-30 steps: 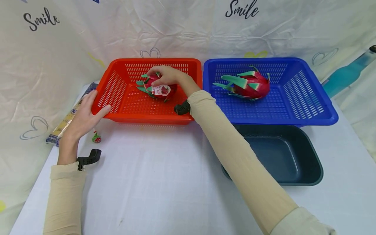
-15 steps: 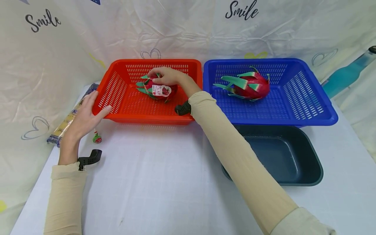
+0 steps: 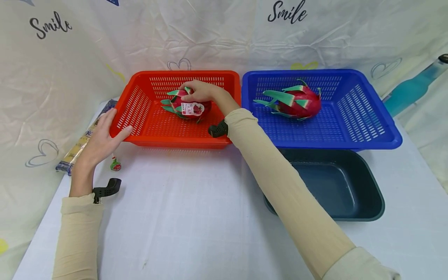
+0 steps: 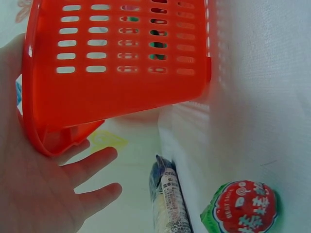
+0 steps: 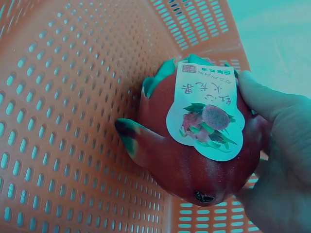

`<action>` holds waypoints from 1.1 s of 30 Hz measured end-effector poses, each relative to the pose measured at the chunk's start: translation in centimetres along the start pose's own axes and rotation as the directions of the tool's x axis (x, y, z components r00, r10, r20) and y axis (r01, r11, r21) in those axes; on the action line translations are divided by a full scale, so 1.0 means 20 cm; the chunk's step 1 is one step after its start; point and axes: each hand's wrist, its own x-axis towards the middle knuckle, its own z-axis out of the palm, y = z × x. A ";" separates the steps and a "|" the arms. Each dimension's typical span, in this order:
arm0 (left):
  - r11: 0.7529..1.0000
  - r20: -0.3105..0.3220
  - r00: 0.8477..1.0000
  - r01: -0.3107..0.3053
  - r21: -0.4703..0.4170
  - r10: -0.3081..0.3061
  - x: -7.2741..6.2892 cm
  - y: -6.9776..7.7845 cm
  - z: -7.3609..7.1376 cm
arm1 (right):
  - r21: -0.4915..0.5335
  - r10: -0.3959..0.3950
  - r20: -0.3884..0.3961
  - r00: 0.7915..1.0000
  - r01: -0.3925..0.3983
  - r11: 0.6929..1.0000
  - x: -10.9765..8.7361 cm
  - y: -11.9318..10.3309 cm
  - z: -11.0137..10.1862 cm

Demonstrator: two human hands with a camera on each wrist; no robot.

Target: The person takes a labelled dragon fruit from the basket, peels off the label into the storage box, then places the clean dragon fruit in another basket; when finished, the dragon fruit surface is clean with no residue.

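Dragon fruit [image 3: 204, 107] — in red basket [image 3: 150, 128]

Left hand [image 3: 100, 137] touching red basket [image 3: 168, 140]; right hand [image 3: 202, 91] seemingly gripping dragon fruit [image 3: 188, 109] inside

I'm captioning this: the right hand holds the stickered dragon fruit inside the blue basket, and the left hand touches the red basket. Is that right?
Not the blue basket: the head view shows the right hand holding the stickered dragon fruit inside the red basket, which the left hand touches.
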 end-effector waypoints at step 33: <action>1.000 -0.005 1.000 -0.010 -0.020 0.009 0.00 0.00 0.00 | 0.036 -0.001 0.042 0.999 0.000 0.999 0.00 0.03 0.00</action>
